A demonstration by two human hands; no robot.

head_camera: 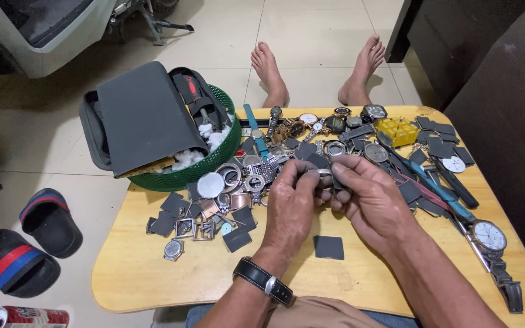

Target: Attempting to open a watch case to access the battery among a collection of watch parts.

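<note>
Above the table [153, 285] middle, both the left hand [291, 200] and right hand [369, 197] pinch what looks like a small watch case [328, 176]; a firm, fingertip-only grip suits it best.

A small silvery metal watch part [325, 175], round-edged and mostly hidden, sits pinched between the fingertips of both hands, raised just above the wooden table's cluttered middle
</note>
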